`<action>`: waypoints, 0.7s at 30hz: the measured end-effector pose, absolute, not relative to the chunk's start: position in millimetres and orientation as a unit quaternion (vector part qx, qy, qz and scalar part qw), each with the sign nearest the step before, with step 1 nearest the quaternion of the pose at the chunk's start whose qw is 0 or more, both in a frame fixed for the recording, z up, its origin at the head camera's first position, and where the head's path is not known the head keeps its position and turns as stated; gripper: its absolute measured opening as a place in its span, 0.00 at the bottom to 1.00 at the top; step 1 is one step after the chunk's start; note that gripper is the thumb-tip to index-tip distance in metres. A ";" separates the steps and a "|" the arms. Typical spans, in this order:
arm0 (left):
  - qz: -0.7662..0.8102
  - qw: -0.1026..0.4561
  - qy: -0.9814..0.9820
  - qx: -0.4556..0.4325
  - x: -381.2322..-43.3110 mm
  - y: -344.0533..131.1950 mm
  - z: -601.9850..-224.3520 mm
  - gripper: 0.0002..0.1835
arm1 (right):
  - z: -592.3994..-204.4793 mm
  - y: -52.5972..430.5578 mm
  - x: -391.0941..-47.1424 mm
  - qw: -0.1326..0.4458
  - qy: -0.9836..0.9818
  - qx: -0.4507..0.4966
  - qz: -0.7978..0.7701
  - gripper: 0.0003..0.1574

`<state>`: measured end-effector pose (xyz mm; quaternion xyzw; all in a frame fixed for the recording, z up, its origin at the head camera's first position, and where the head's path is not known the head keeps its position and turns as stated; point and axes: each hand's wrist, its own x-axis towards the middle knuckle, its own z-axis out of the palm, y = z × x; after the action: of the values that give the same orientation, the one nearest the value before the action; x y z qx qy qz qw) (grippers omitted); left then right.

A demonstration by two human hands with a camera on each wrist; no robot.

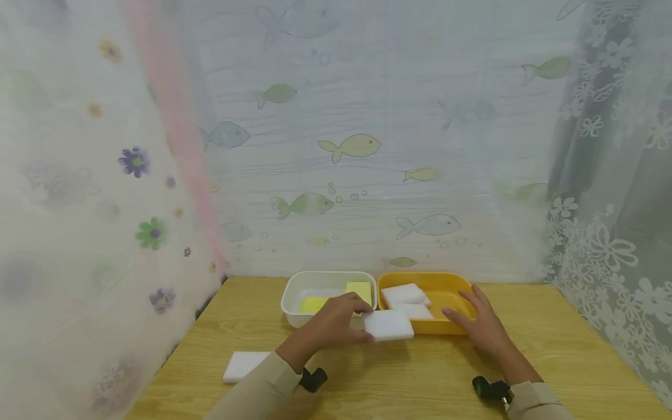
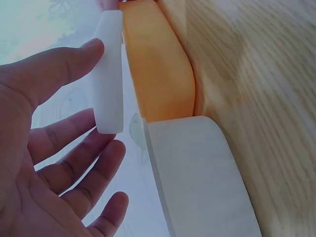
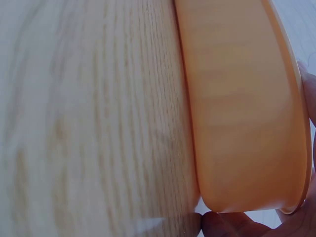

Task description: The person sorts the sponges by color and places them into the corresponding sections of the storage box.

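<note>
My left hand (image 1: 336,324) pinches a white sponge block (image 1: 389,325) between thumb and fingers. In the left wrist view the block (image 2: 109,74) is seen edge-on, with the lower fingers spread below it. It is held in front of the near wall of an orange plastic bin (image 1: 443,328). My right hand (image 1: 487,326) grips that bin at its right front corner, the thumb over the front rim and the fingers at the right end. In the right wrist view fingertips (image 3: 222,223) curl against the end of the orange bin (image 3: 242,113). White sponges (image 1: 406,294) lie in the bin's left part.
A white bin (image 1: 296,319) stands against the orange bin's left side, with yellow sponges (image 1: 359,289) inside. Another white sponge (image 1: 244,366) lies on the wooden table (image 1: 409,385) by the left forearm. Behind the bins hangs a fish-print curtain (image 1: 357,192).
</note>
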<state>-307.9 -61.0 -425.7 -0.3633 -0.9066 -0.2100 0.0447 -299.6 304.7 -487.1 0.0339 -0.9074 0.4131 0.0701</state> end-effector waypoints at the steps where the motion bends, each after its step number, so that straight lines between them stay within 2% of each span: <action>1: -0.208 0.048 -0.908 -0.362 -308.7 -59.2 -424.8 0.30 | -487.2 304.6 -299.6 0.070 -0.907 0.034 0.413 0.60; 11: -0.166 0.078 -0.914 -0.363 -320.7 -40.4 -416.7 0.30 | -489.0 305.3 -301.9 0.076 -0.906 0.037 0.415 0.61; 21: -0.093 0.078 -0.929 -0.349 -332.3 -10.9 -408.0 0.30 | -491.7 307.3 -302.7 0.078 -0.909 0.037 0.409 0.61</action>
<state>-332.3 -10.9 -408.0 -0.3494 -0.9291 -0.0934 0.0776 -302.7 307.3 -491.7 0.0368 -0.9086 0.4087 0.0776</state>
